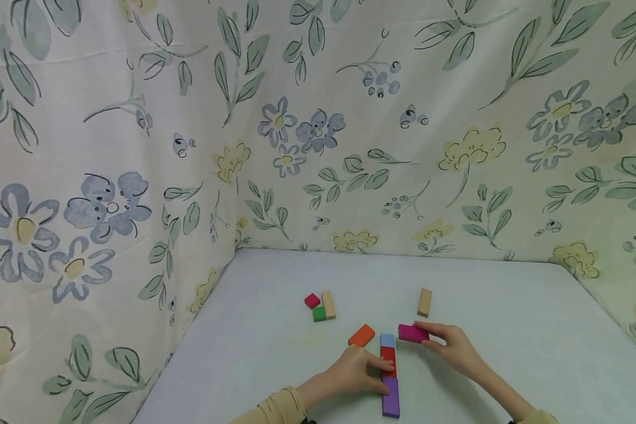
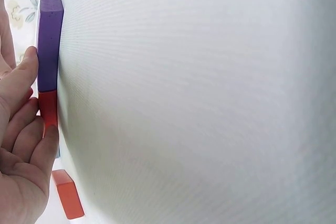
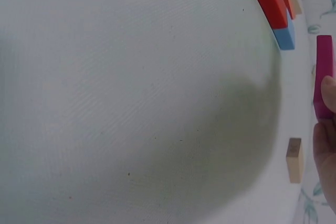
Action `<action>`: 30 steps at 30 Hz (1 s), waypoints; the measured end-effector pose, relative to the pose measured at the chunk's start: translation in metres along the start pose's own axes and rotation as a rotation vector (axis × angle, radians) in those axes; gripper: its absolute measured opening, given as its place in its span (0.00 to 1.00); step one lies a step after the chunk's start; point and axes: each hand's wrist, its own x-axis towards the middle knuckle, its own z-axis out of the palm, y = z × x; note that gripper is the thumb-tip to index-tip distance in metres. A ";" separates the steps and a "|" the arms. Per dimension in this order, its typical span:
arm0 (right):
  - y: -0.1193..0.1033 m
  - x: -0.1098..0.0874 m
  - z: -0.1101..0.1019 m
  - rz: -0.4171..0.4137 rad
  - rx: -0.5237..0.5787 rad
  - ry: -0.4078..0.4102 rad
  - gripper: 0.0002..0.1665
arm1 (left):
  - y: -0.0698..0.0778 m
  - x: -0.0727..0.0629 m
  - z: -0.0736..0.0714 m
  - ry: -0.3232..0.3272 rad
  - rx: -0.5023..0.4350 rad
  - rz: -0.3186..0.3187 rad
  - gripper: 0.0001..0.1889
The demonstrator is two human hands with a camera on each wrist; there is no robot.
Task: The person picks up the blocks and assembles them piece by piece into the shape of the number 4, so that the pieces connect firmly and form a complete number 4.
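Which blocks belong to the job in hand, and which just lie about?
Apparently in use:
purple block, red block, light blue block, in a row; left hand touching
magenta block, in the right hand

Seemingly idle:
orange block
green block
crimson block
left wooden block, right wooden block

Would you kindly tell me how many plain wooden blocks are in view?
2: one plain block lies beside the green block; the other plain block lies beyond the right hand, which holds the magenta block.
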 end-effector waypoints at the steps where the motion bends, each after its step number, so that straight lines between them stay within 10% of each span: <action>1: 0.000 0.000 0.000 0.000 -0.001 -0.001 0.22 | 0.000 0.000 0.000 -0.001 -0.002 -0.003 0.22; 30: 0.004 0.001 0.012 -0.038 0.020 -0.083 0.22 | -0.004 0.001 0.002 -0.002 -0.011 0.003 0.22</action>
